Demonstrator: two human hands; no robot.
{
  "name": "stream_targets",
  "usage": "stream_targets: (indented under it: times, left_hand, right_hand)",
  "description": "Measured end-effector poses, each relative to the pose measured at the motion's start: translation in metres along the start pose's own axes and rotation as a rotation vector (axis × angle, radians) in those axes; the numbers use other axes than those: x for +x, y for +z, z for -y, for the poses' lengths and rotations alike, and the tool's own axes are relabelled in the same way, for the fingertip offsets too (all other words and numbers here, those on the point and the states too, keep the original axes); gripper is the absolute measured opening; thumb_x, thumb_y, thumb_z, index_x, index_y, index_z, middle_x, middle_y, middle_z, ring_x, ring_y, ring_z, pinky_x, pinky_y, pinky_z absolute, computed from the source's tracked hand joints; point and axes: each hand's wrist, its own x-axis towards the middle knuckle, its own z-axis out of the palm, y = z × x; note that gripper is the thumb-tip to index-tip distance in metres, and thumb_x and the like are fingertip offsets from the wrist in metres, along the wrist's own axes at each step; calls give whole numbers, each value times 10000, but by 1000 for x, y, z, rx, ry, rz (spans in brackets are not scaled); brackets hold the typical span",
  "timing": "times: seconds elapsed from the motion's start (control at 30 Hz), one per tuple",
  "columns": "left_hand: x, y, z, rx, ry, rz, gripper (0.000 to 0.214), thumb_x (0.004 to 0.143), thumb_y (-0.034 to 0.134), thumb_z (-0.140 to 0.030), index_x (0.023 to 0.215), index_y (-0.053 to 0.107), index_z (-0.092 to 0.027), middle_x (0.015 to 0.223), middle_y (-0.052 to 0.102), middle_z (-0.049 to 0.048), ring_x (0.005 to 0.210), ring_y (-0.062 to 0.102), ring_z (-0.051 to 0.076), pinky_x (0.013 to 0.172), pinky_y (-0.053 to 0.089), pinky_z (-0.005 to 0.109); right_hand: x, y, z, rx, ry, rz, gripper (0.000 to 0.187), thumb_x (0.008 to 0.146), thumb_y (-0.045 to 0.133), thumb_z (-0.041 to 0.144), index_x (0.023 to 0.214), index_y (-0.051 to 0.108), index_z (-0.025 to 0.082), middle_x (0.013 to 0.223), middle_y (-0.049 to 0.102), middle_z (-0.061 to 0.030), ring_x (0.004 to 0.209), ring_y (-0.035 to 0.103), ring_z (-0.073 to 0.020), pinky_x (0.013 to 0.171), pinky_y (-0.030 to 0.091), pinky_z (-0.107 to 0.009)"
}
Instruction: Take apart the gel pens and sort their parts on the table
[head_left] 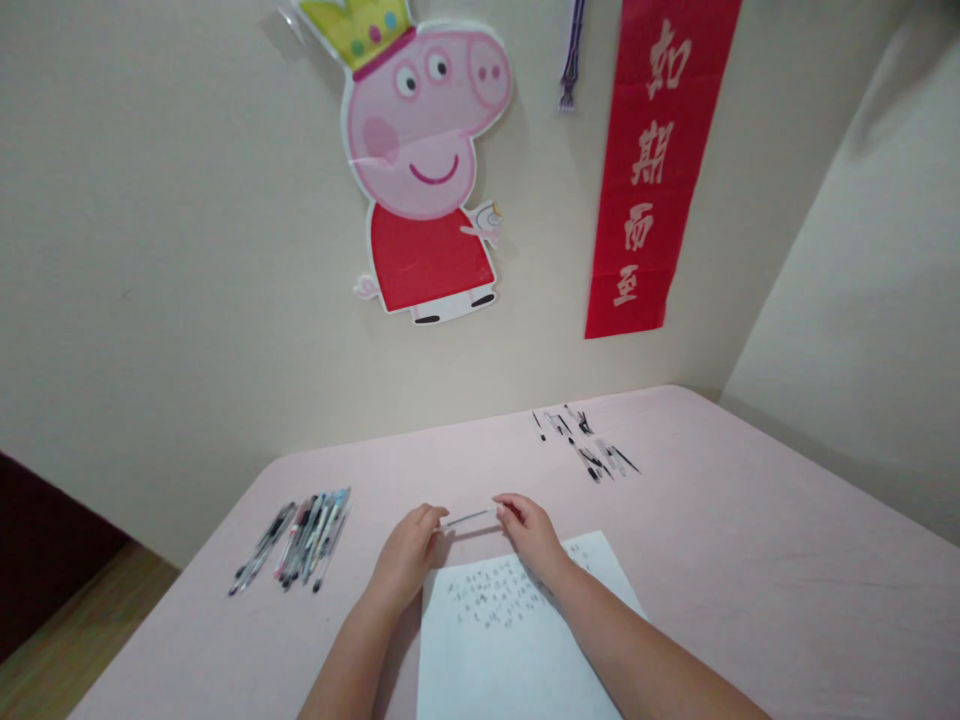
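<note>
Just beyond the far edge of the paper [517, 675], both hands hold a slim pen [468, 518] (or only its refill; too small to tell) stretched level between them. The right hand [529, 532] pinches one end, fingertips closed; the left hand [409, 550], fingers curled in, grips the other. Left of the paper, pens [311, 535] lie bunched; beyond its far right corner, dark pen parts [589, 456] lie scattered on the table [765, 580].

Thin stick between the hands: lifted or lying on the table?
Lifted, it seems: the thin stick spans from left hand to right hand, its shadow separate beneath.
</note>
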Motion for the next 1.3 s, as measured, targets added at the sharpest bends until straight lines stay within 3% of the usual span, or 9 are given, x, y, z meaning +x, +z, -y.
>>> stream_targets:
  times: [0.33,0.63,1.3]
  left_hand:
    - [0,6,-18,108,115,-26,230,841,470,-141,1025,596,-198,966,606,67,932,538,212,828,436,344]
    - [4,15,-45,87,46,68,209,886,410,-170,966,602,-193,932,614,69,861,574,187,754,430,291]
    - [1,17,-41,4,-16,132,232,913,385,-211,966,611,-220,891,604,28,803,577,145,686,387,228]
  right_hand:
    - [-4,3,12,24,15,94,199,727,584,288,822,697,156,728,673,-54,668,590,-180,628,476,-291]
    - [-8,6,13,-15,-12,220,176,765,578,277,811,710,170,738,690,-33,683,611,-165,641,501,-274]
    - [-9,4,14,-199,-110,242,221,717,551,106,861,705,172,801,697,-34,721,613,-158,694,482,-270]
